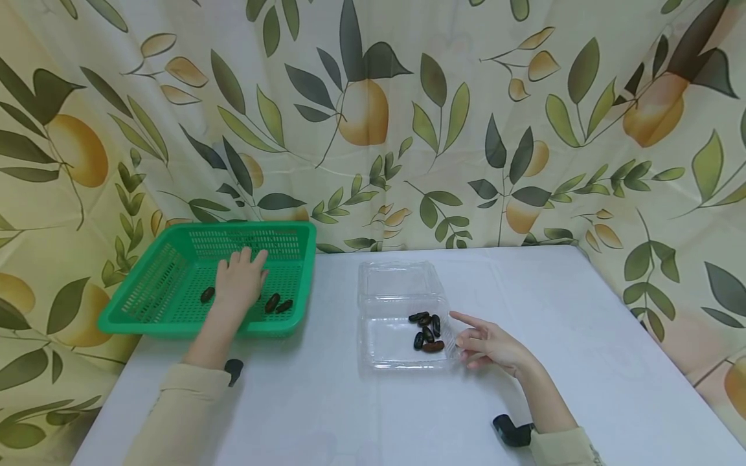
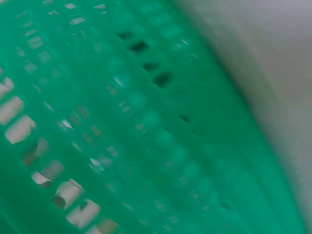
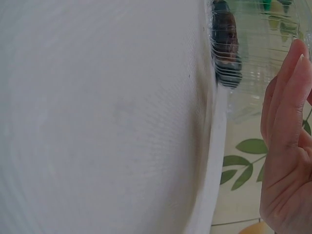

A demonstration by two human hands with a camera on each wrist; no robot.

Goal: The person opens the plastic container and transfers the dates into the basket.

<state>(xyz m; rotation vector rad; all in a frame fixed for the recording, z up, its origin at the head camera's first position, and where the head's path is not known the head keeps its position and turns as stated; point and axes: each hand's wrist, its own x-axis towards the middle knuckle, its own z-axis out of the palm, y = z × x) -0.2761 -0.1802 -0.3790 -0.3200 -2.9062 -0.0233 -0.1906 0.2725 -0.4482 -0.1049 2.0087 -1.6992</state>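
A green plastic basket [image 1: 175, 327] stands at the left of the table, with a few dark brown dates [image 1: 272, 303] on its floor. My left hand [image 1: 240, 281] is inside it, back upward, fingers reaching forward and nothing visible in them; whatever lies beneath the palm is hidden. The left wrist view shows only the blurred basket wall [image 2: 214, 112]. In the middle, an opened clear plastic clamshell box [image 1: 381, 346] holds several dates [image 1: 428, 333] toward its right side. Beside that box's right edge is my right hand [image 1: 489, 343], index finger extended and the others loosely bent, holding nothing.
A white cloth [image 1: 583, 362] covers the table. Behind it hangs a curtain [image 1: 373, 188] printed with leaves and fruit. The box's lid [image 1: 399, 279] lies back toward the curtain. Black wrist devices [image 1: 513, 430] are worn on both forearms.
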